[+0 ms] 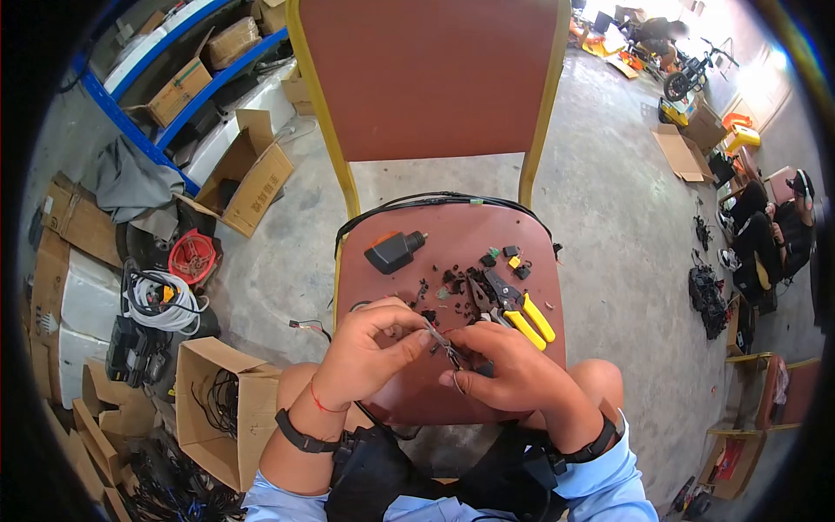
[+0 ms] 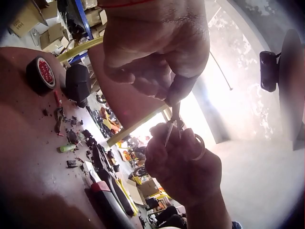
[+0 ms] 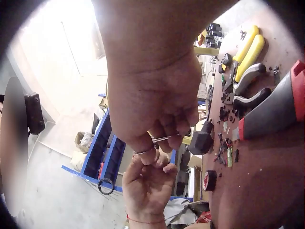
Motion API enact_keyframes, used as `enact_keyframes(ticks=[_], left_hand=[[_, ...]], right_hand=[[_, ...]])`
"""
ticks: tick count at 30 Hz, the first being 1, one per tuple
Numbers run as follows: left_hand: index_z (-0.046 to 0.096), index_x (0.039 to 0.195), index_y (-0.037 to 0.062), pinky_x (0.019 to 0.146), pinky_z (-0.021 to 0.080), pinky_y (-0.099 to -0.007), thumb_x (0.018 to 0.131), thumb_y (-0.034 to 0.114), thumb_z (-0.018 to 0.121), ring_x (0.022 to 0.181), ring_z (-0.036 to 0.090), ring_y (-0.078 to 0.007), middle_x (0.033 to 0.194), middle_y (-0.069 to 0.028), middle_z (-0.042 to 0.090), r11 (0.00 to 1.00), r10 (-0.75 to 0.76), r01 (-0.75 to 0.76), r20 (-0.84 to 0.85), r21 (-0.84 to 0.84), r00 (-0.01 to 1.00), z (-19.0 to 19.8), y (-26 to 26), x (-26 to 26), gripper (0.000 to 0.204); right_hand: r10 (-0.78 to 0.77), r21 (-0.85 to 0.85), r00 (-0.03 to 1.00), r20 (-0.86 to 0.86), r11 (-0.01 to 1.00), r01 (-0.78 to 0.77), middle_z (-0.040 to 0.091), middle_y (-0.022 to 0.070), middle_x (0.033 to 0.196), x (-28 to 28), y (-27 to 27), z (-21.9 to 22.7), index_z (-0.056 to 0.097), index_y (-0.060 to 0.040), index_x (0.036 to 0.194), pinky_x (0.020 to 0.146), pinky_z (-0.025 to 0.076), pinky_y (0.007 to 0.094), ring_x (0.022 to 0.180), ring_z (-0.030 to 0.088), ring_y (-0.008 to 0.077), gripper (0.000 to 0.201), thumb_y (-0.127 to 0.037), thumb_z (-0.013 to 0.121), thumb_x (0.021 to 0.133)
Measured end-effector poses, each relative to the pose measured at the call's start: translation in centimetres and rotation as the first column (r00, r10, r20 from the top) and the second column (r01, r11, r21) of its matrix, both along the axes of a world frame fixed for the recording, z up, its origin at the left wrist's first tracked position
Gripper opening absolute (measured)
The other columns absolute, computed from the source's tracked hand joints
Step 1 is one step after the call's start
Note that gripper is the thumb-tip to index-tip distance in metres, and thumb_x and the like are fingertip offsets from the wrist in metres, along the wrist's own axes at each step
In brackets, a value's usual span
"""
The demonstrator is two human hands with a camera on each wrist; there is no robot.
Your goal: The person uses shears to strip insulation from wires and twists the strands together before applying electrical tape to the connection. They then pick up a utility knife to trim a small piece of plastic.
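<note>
My left hand (image 1: 370, 348) and right hand (image 1: 513, 374) meet over the front edge of a brown chair seat (image 1: 409, 391). Between them is a small pair of metal scissors (image 1: 448, 352). My right hand's fingers are curled through its ring handles, gripping it. My left thumb and fingers are pressed together on something small and dark right at the blades; I cannot tell what it is.

No brand name or readable writing shows on any tool. The roll of black tape (image 2: 40, 74) has a red inner label with pale lettering, too small to read. Cardboard boxes (image 1: 252, 170) on the floor carry faint print, also unreadable.

From the head view alone I see the whole seat: yellow-handled pliers (image 1: 526, 317), a black plastic part with an orange spot (image 1: 393, 250), scattered dark scraps (image 1: 452, 280), and a black cable (image 1: 435, 200) along the seat's back edge. The tape roll is hidden there.

The left wrist view shows the scissors from below, blades up toward my left fingertips (image 2: 174, 93), one silver ring round a right finger.

The right wrist view adds a tool with a black and red handle (image 3: 274, 112) lying just beside the pliers, near the seat's front.
</note>
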State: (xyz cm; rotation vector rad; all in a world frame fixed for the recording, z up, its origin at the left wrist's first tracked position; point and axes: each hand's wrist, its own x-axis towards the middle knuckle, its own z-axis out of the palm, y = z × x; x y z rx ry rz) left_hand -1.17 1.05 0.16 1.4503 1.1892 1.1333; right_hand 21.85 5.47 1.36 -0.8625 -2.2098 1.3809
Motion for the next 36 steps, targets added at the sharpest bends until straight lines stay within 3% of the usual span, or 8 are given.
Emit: enact_keyframes(ticks=[9, 12, 18, 21, 24, 27, 30, 36], left_hand=[[0.073, 0.100, -0.0017, 0.069, 0.046, -0.0260, 0.091, 0.002, 0.074, 0.078, 0.058, -0.0102, 0.088, -0.0037, 0.064, 1.000, -0.021, 0.021, -0.035, 0.000, 0.999, -0.2, 0.0, -0.4, 0.010], [0.072, 0.101, -0.0030, 0.070, 0.047, -0.0255, 0.092, 0.001, 0.073, 0.080, 0.059, -0.0097, 0.090, -0.0041, 0.063, 0.996, -0.002, 0.015, 0.139, -0.092, 0.990, 0.2, -0.2, 0.0, 0.011], [0.071, 0.100, -0.0035, 0.069, 0.047, -0.0247, 0.092, 0.001, 0.073, 0.080, 0.059, -0.0089, 0.091, -0.0043, 0.063, 0.999, -0.014, 0.015, 0.035, -0.033, 0.999, 0.1, -0.2, -0.1, 0.010], [0.071, 0.100, -0.0026, 0.069, 0.045, -0.0241, 0.092, 0.002, 0.073, 0.079, 0.057, -0.0087, 0.091, -0.0039, 0.063, 0.999, -0.015, 0.014, -0.014, -0.034, 1.000, 0.0, 0.0, -0.2, 0.009], [0.071, 0.101, -0.0010, 0.069, 0.044, -0.0234, 0.093, 0.005, 0.073, 0.079, 0.056, -0.0080, 0.094, -0.0030, 0.063, 1.000, -0.014, 0.014, -0.020, -0.003, 1.000, -0.8, 0.1, -0.4, 0.010], [0.071, 0.102, 0.0007, 0.071, 0.044, -0.0231, 0.094, 0.006, 0.073, 0.080, 0.055, -0.0077, 0.096, -0.0021, 0.063, 0.998, 0.023, -0.013, 0.151, -0.068, 0.988, -1.0, 0.2, 0.3, 0.011], [0.071, 0.104, 0.0024, 0.071, 0.044, -0.0228, 0.094, 0.007, 0.073, 0.080, 0.055, -0.0069, 0.100, -0.0018, 0.063, 0.999, -0.011, 0.006, 0.119, 0.039, 0.993, -1.6, 0.5, 0.3, 0.011], [0.072, 0.106, 0.0012, 0.069, 0.044, -0.0222, 0.096, 0.010, 0.073, 0.080, 0.055, -0.0056, 0.096, -0.0006, 0.064, 0.992, 0.023, 0.003, 0.201, -0.130, 0.979, -0.9, 0.2, 0.3, 0.013]], right_hand=[[-0.002, 0.032, 1.000, 0.004, 0.999, 0.001, 0.061, 0.0188, 0.079, -0.2, -0.1, 0.6, 0.063, 0.0013, 0.096, 0.070, 0.047, 0.0472, 0.080, 0.060, 0.0398, 0.031, -0.025, 0.076, 0.087], [-0.010, 0.074, 1.000, 0.004, 0.997, 0.009, 0.061, 0.0189, 0.077, -0.2, -0.2, 0.6, 0.063, 0.0013, 0.097, 0.069, 0.047, 0.0473, 0.078, 0.061, 0.0407, 0.029, -0.023, 0.076, 0.087], [-0.030, 0.049, 0.998, 0.048, 0.998, 0.028, 0.065, 0.0184, 0.078, -0.1, -0.2, 0.7, 0.066, 0.0016, 0.100, 0.068, 0.049, 0.0451, 0.075, 0.063, 0.0374, 0.026, -0.018, 0.077, 0.087], [-0.142, -0.159, 0.989, 0.051, 0.976, 0.149, 0.068, 0.0169, 0.081, -0.1, -0.1, 0.3, 0.068, 0.0013, 0.104, 0.066, 0.050, 0.0388, 0.073, 0.066, 0.0268, 0.029, -0.019, 0.079, 0.087], [-0.196, -0.199, 0.981, 0.005, 0.961, 0.193, 0.072, 0.0135, 0.085, 0.3, 0.5, -1.1, 0.070, 0.0006, 0.109, 0.068, 0.051, 0.0325, 0.076, 0.066, 0.0169, 0.031, -0.019, 0.081, 0.087], [-0.189, -0.394, 0.977, -0.103, 0.909, 0.134, 0.075, 0.0107, 0.088, 0.3, 0.6, -2.9, 0.072, -0.0012, 0.110, 0.071, 0.053, 0.0305, 0.081, 0.068, 0.0139, 0.029, -0.017, 0.081, 0.088], [-0.093, -0.458, 0.996, -0.004, 0.885, 0.081, 0.076, 0.0097, 0.090, 0.5, 0.9, -2.1, 0.068, 0.0009, 0.116, 0.075, 0.054, 0.0295, 0.084, 0.070, 0.0130, 0.033, -0.015, 0.079, 0.089], [-0.198, -0.557, 0.980, 0.013, 0.812, 0.172, 0.075, 0.0118, 0.102, 0.0, 0.7, 0.3, 0.057, 0.0068, 0.131, 0.082, 0.056, 0.0300, 0.096, 0.071, 0.0162, 0.046, -0.006, 0.076, 0.091]])
